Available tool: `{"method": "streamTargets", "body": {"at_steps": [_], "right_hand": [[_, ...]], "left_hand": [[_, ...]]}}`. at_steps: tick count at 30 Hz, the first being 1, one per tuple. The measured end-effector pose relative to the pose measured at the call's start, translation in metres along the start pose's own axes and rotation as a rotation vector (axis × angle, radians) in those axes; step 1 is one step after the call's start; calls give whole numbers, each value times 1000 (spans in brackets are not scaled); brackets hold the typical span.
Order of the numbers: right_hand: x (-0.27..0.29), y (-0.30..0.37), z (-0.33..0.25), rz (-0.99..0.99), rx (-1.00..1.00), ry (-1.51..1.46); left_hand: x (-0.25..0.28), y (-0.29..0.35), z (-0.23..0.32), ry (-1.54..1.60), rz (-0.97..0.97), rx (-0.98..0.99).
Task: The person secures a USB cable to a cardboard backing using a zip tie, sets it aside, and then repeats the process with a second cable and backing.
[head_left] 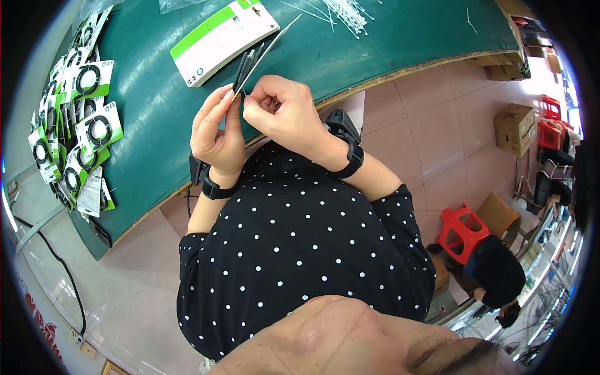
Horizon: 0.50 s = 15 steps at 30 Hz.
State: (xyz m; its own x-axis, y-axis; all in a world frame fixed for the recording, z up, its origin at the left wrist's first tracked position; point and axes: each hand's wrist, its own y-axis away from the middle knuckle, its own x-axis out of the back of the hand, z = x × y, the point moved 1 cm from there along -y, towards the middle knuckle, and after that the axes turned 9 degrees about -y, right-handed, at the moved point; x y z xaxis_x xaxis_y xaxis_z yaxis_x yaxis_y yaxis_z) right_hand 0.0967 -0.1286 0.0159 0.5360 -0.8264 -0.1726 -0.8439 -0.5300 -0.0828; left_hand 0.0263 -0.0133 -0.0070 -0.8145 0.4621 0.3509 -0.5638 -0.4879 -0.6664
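Over the near edge of the green table [147, 131], my left hand [219, 136] grips a thin card [274, 45] seen almost edge-on. A black coiled cable [243, 67] lies against the card's left face. At the card's lower right side, my right hand [289, 115] is closed in a pinch. Its fingertips are by the card, and whatever they hold is hidden. Just beyond my hands lies a stack of white and green cards [222, 47]. Several loose white cable ties [347, 17] are scattered at the far side.
A heap of carded black cables [87, 81] covers the table's left end. Clear plastic bags lie at the far left edge. On the tiled floor to the right are a red stool [461, 234], a cardboard box [515, 128] and a seated person [499, 272].
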Motion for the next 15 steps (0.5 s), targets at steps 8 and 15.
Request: {"method": "streamTargets", "body": {"at_steps": [8, 15], "right_hand": [[6, -3, 3, 15, -29, 36], [33, 16, 10, -97, -121, -74]], "left_hand": [[-1, 0, 6, -64, -48, -109], [5, -6, 10, -111, -155, -340]]}}
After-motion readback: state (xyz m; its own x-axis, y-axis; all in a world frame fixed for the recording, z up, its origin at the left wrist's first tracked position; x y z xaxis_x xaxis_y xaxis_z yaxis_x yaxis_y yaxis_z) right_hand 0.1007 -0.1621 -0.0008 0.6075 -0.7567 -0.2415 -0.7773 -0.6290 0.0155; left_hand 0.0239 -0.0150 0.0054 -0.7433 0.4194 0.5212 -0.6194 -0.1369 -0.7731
